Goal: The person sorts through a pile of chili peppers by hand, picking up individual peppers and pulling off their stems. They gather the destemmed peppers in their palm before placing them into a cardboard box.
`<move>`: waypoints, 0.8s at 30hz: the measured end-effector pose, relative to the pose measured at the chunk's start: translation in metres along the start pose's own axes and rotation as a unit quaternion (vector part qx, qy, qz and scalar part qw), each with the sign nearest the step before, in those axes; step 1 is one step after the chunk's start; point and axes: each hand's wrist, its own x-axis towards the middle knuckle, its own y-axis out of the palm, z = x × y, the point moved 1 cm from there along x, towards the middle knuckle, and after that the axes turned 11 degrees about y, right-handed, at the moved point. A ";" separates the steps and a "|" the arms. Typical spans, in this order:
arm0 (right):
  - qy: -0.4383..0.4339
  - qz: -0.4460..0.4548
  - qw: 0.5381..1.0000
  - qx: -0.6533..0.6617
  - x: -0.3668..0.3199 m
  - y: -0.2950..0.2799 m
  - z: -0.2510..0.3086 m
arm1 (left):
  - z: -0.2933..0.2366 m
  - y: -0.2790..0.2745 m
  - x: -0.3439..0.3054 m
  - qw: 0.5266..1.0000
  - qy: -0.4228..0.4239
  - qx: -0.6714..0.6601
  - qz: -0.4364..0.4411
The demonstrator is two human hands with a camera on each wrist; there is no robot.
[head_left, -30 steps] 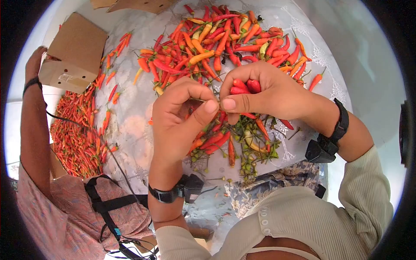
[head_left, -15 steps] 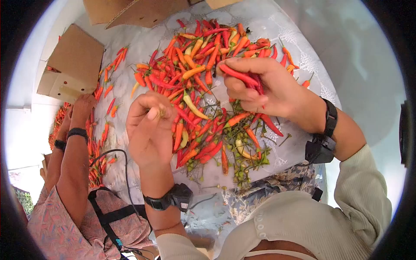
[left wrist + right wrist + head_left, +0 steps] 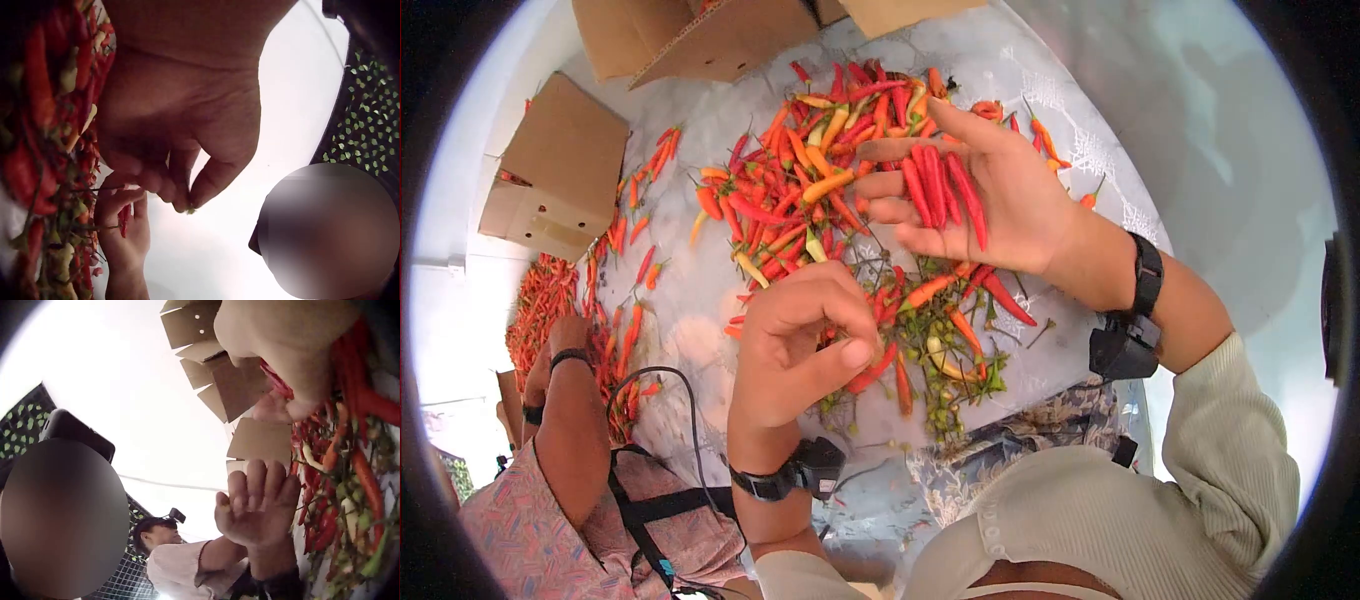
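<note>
My right hand (image 3: 1025,205) is turned palm up with its fingers spread, carrying several stemless red chilies (image 3: 937,187) side by side across palm and fingers. It hovers over the right part of a pile of red, orange and yellow chilies (image 3: 785,160). Lower and to its left, my left hand (image 3: 795,345) has curled fingers. In the left wrist view, its thumb and forefinger pinch a tiny greenish chili stem (image 3: 190,211). Below the hands lie green stems (image 3: 945,400) mixed with a few chilies.
Cardboard boxes stand at the back (image 3: 730,45) and at the far left (image 3: 555,165). Another person's arm (image 3: 570,420) reaches to a large chili heap (image 3: 540,300) on the left. A black cable (image 3: 685,385) loops beside the table's white patterned cover (image 3: 700,270).
My hands met at the fingertips, then parted. The right fingers, earlier curled round the chilies, have uncurled. The left hand went left, then slightly back. The neighbour's arm moved from box to heap.
</note>
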 end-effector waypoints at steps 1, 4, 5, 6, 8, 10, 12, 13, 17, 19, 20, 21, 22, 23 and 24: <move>0.008 -0.006 0.999 -0.039 0.002 -0.009 0.005 | -0.001 -0.001 0.000 1.000 0.006 -0.012 0.007; -0.055 -0.176 0.963 -0.198 -0.007 0.009 0.001 | 0.002 -0.001 -0.001 0.999 0.018 -0.029 0.010; -0.077 -0.175 0.947 -0.257 -0.009 0.007 0.005 | 0.004 -0.003 -0.001 1.000 0.021 -0.016 0.000; -0.099 -0.173 0.928 -0.316 -0.011 0.009 0.009 | 0.005 -0.004 -0.002 1.000 0.025 -0.002 -0.011; -0.162 -0.246 0.864 -0.408 -0.018 0.022 0.015 | 0.007 -0.003 -0.003 0.998 0.023 0.017 -0.054; -0.214 -0.276 0.755 -0.555 -0.025 0.033 0.025 | 0.009 -0.005 -0.003 0.995 0.022 0.048 -0.089; -0.250 -0.212 0.723 -0.607 -0.032 0.025 0.042 | 0.008 -0.005 -0.002 0.994 0.016 0.053 -0.094; -0.202 -0.201 0.741 -0.607 -0.040 0.034 0.048 | 0.007 -0.003 -0.001 0.993 0.009 0.062 -0.098; -0.096 -0.202 0.515 -0.827 -0.070 0.025 0.063 | 0.010 -0.002 -0.003 0.991 -0.010 0.064 -0.117; -0.027 -0.236 0.431 -0.870 -0.076 0.016 0.067 | 0.012 0.000 -0.003 0.988 -0.021 0.055 -0.143; -0.042 -0.270 0.413 -0.869 -0.078 0.013 0.071 | 0.013 0.001 -0.004 0.986 -0.027 0.056 -0.158; -0.057 -0.302 0.393 -0.867 -0.078 0.010 0.074 | 0.013 0.000 -0.005 0.983 -0.033 0.056 -0.173; -0.072 -0.332 0.375 -0.863 -0.080 0.008 0.078 | 0.014 -0.001 -0.006 0.980 -0.040 0.057 -0.188; -0.073 -0.355 0.362 -0.859 -0.081 0.006 0.082 | 0.015 -0.002 -0.006 0.978 -0.039 0.067 -0.192; -0.076 -0.376 0.350 -0.854 -0.082 0.004 0.086 | 0.016 -0.004 -0.006 0.979 -0.039 0.053 -0.191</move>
